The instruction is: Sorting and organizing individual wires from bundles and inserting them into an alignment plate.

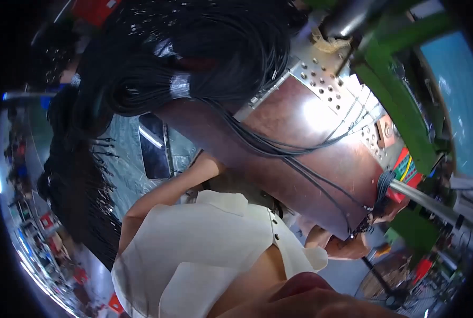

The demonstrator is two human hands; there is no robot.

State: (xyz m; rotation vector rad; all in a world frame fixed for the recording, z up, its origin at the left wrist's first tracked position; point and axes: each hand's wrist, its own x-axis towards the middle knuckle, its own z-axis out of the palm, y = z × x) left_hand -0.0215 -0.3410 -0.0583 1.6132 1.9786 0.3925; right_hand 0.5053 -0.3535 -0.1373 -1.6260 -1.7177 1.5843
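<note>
Head view: black wires (300, 153) are drawn across a brown board (300, 159) toward 4 o'clock.
The right hand (377, 214) is closed on the wire ends at the board's edge; the left hand is hidden, its fingers cannot be told. A snag in the bundle (183, 53) at 11 o'clock could be caused by pulling.

I see a dark, flat phone (155, 147) lying face up on grey plastic sheeting left of the brown table, its black rectangular screen catching a white streak of glare. At the table's right end sits a small label panel (406, 168), red with yellow, green and blue patches. Far lower left, small red and white signs (46, 220) show, too blurred to make out further.
</note>
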